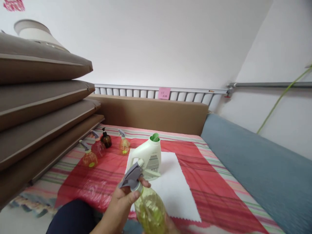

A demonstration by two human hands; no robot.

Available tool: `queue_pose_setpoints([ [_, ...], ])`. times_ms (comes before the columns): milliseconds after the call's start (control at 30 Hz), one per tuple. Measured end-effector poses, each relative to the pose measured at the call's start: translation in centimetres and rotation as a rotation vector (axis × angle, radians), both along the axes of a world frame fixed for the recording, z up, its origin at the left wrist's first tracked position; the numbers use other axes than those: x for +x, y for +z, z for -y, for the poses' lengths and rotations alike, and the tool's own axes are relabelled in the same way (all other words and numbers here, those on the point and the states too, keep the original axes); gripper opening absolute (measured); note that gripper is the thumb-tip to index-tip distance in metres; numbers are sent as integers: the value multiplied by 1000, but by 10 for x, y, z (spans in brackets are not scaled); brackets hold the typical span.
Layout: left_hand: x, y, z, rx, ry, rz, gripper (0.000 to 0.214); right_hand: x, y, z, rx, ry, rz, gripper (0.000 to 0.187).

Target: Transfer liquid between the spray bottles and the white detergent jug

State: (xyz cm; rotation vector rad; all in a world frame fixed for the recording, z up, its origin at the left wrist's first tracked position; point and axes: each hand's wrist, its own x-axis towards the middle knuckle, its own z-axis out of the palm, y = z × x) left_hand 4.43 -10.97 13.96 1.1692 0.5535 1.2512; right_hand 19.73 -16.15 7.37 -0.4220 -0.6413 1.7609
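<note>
A clear yellow-tinted spray bottle [149,208] with a grey trigger head is held tilted close to me. My left hand [122,198] grips its neck just under the trigger, with the thumb and a fingertip around the collar. At the lower right of the bottle's body, my right hand [172,225] shows only in part; its fingers are mostly hidden behind the bottle. Just beyond stands a white detergent jug [153,155] with a green open spout, upright on a white sheet with a scalloped edge [168,191].
At the left on the red cloth [195,175] stand an orange-tinted spray bottle [89,158], a pink one [98,147], a brown pump bottle [106,139] and a peach one [124,144]. Stacked brown cushions [44,94] rise at the left. A blue panel [258,162] borders the right.
</note>
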Motion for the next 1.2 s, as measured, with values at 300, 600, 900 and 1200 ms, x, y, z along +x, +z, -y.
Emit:
queue_pose_setpoints([
  [300, -7, 21, -9, -58, 255, 345, 22, -3, -7, 6, -129, -95, -116, 61],
  [600, -17, 29, -6, -57, 352, 398, 14, -1, -20, 4, -238, -116, -113, 63],
  [900, -28, 52, -17, -191, 300, 489, 5, 5, -25, 4, -265, -70, -134, 64],
  [1200, -39, 70, -17, -89, 365, 536, 12, 13, -35, -1, -292, -28, -169, 51],
])
